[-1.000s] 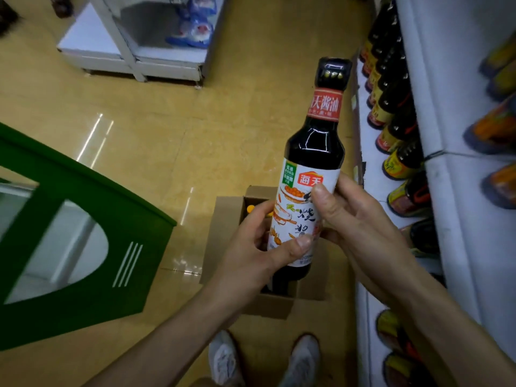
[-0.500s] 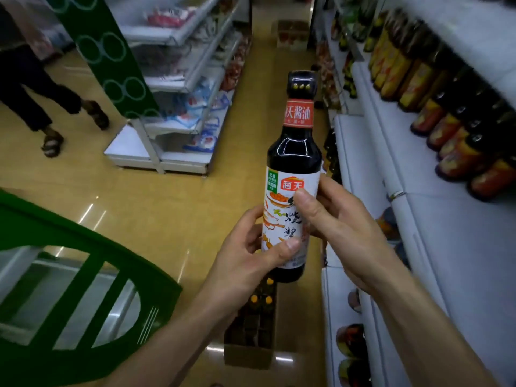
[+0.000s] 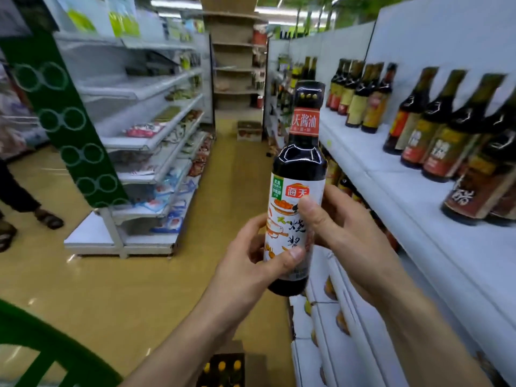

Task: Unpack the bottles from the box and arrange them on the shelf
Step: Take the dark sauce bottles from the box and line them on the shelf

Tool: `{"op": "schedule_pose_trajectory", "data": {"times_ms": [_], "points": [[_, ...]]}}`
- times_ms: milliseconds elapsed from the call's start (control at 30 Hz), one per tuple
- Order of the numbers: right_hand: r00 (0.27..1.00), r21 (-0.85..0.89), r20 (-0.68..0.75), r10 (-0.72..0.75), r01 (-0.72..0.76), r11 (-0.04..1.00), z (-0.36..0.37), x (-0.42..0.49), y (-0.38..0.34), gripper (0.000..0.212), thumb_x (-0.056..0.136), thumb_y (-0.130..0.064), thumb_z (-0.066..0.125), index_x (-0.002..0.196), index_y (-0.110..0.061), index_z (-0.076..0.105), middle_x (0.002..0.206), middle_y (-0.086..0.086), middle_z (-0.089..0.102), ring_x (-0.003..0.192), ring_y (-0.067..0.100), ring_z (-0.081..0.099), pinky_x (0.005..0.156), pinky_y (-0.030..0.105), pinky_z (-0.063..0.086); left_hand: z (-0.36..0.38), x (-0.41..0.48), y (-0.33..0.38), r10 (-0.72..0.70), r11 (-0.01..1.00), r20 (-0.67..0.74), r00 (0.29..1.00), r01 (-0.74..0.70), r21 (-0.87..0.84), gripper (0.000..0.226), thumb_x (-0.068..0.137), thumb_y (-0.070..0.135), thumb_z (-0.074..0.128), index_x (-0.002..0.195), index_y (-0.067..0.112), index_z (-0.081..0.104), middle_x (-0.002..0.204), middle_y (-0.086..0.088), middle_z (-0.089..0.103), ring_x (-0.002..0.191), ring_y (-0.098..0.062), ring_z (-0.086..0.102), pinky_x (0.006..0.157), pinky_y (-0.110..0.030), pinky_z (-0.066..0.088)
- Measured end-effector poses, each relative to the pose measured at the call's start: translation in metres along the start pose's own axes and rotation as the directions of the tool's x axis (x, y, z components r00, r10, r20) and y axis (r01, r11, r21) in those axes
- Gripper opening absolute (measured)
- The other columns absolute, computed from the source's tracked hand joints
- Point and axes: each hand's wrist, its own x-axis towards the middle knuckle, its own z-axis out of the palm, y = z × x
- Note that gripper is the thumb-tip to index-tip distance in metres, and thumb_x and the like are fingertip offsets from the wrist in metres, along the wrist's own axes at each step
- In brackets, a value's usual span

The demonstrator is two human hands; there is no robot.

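Bottle [image 3: 300, 166] holds dark liquid; box [image 3: 255, 368] holds yellow-capped bottles [image 3: 222, 366].

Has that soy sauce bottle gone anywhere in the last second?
Yes. The soy sauce bottle has risen: it was just over the cardboard box, and now sits well above it, level with the white shelf.

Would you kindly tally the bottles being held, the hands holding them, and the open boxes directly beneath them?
Dark soy sauce bottle with a white label: 1
Hands gripping it, left hand and right hand: 2
Open brown cardboard box holding yellow-capped bottles: 1
Total: 4
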Motion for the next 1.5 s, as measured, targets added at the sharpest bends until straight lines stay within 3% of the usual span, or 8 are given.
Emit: {"op": "schedule_pose_trajectory", "data": {"times_ms": [233,500,667,800,933,1133,1367,1500], "points": [[0.987,-0.088,-0.158,-0.015,0.001,0.996,-0.035,-0.029,-0.031,0.045,0.086,-0.049,0.061,0.126,-0.029,0.064,0.116,-0.013,0.075,0.110,0.007,0.071,0.095,0.038,0.059,0.039,0.007,0.021,0.047,0.999,0.173,0.984,-0.045,-0.014,0.056,0.079,0.033,0.076,0.131,0.034,0.057,0.118,0.005,0.076,0.111,-0.013,0.071,0.088,-0.033,0.054],[0.913,-0.160,-0.407,-0.021,-0.049,0.986,-0.057,-0.073,-0.051,0.034,0.085,-0.045,0.062,0.116,-0.034,0.064,0.108,-0.019,0.076,0.101,-0.001,0.072,0.079,0.018,0.058,0.074,0.018,0.033,0.015,1.000,0.441,0.898,-0.011,-0.011,0.048,0.083,0.033,0.077,0.127,0.036,0.059,0.113,0.009,0.077,0.107,-0.011,0.072,0.090,-0.037,0.057],[0.820,-0.203,-0.572,-0.018,-0.120,0.972,-0.065,-0.109,-0.062,0.041,0.086,-0.046,0.062,0.124,-0.030,0.063,0.113,-0.017,0.076,0.105,0.000,0.071,0.085,0.019,0.058,0.105,0.018,0.035,0.012,0.999,0.619,0.785,0.015,-0.039,0.052,0.081,0.037,0.084,0.126,0.037,0.060,0.115,0.008,0.076,0.108,-0.010,0.072,0.093,-0.037,0.058],[0.699,-0.242,-0.714,-0.039,-0.194,0.951,-0.070,-0.145,-0.071,0.040,0.086,-0.046,0.063,0.120,-0.026,0.065,0.112,-0.012,0.077,0.105,0.005,0.072,0.088,0.027,0.060,0.137,0.009,0.032,0.015,0.997,0.746,0.666,0.045,-0.061,0.054,0.078,0.031,0.083,0.127,0.031,0.060,0.115,0.004,0.077,0.109,-0.014,0.073,0.095,-0.039,0.058],[0.580,-0.249,-0.813,-0.051,-0.267,0.931,-0.075,-0.182,-0.083,0.038,0.086,-0.047,0.063,0.116,-0.024,0.067,0.110,-0.009,0.077,0.104,0.007,0.073,0.089,0.031,0.059,0.173,-0.010,0.033,0.048,0.992,0.841,0.539,0.073,-0.104,0.048,0.078,0.025,0.078,0.123,0.030,0.062,0.111,0.002,0.078,0.104,-0.014,0.075,0.082,-0.028,0.058],[0.429,-0.263,-0.899,-0.087,-0.370,0.891,-0.089,-0.237,-0.103,0.034,0.090,-0.045,0.063,0.120,-0.029,0.065,0.113,-0.013,0.076,0.107,0.005,0.072,0.095,0.034,0.059,0.227,-0.041,0.037,0.079,0.987,0.927,0.367,0.100,-0.123,0.043,0.085,0.020,0.074,0.125,0.029,0.060,0.109,0.001,0.079,0.102,-0.013,0.075,0.084,-0.029,0.056],[0.329,-0.262,-0.936,-0.125,-0.416,0.871,-0.117,-0.291,-0.122,0.042,0.087,-0.048,0.063,0.123,-0.028,0.063,0.116,-0.013,0.075,0.109,0.004,0.070,0.096,0.034,0.058,0.290,-0.072,0.044,0.137,0.985,0.963,0.230,0.070,-0.157,0.050,0.081,0.027,0.081,0.126,0.029,0.060,0.110,0.000,0.078,0.104,-0.011,0.074,0.077,-0.021,0.055],[0.295,-0.253,-0.947,-0.128,-0.439,0.862,-0.136,-0.323,-0.130,0.042,0.088,-0.049,0.063,0.124,-0.028,0.063,0.117,-0.010,0.075,0.112,0.007,0.070,0.098,0.038,0.057,0.328,-0.090,0.041,0.138,0.988,0.970,0.198,0.038,-0.148,0.050,0.077,0.039,0.083,0.122,0.040,0.061,0.110,-0.001,0.078,0.109,-0.021,0.072,0.096,-0.040,0.057]]}}
